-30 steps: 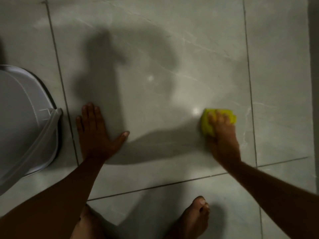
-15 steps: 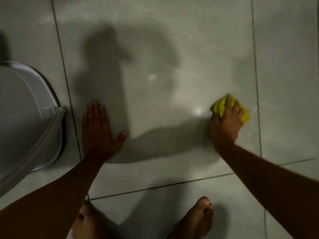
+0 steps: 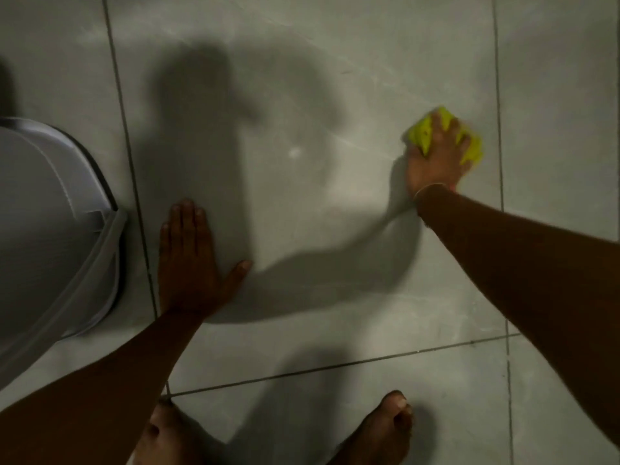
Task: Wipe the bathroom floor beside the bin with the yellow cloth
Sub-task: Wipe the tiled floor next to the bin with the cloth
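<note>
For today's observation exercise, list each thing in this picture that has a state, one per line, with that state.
yellow cloth: bunched, pressed to the floor under the right hand
right hand: shut on the cloth
left hand: open, flat on the tile
bin: lid closed
floor: glossy

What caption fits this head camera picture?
Right hand presses yellow cloth on floor tiles; left hand flat beside bin.

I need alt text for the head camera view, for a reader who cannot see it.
Seen from above, a person's right hand presses a crumpled yellow cloth on a grey tiled floor. The left hand lies flat on the tile, beside a white bin at the left edge. Two bare feet show at the bottom.
</note>
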`<control>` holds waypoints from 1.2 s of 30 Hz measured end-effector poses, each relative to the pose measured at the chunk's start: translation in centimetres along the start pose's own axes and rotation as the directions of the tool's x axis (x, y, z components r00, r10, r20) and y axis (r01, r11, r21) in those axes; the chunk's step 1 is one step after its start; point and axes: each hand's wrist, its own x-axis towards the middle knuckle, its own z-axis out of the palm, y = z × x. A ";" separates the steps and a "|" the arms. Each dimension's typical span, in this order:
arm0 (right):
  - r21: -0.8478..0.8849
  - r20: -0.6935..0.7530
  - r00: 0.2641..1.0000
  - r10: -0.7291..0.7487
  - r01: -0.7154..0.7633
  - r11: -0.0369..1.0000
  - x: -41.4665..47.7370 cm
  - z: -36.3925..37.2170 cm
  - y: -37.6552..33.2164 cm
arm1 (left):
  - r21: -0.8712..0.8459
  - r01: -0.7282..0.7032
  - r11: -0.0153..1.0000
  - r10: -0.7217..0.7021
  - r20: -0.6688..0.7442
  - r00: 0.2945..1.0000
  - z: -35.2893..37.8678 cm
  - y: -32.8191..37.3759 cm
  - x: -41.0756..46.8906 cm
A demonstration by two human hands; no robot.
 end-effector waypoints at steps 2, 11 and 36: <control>-0.097 0.111 0.914 -0.389 0.400 0.911 -2.5 0.7 -0.1 | -0.002 -0.004 1.000 0.004 -0.005 1.000 0.0 0.2 0.0; 0.075 -0.069 0.992 0.107 -0.102 0.992 4.6 -1.5 -4.1 | -0.011 -0.001 1.000 0.001 0.011 1.000 -0.2 0.1 -0.1; -0.079 0.228 0.792 -0.567 0.595 0.800 1.6 1.3 -14.9 | -0.031 -0.044 0.999 0.046 0.036 0.998 -0.8 0.0 -0.3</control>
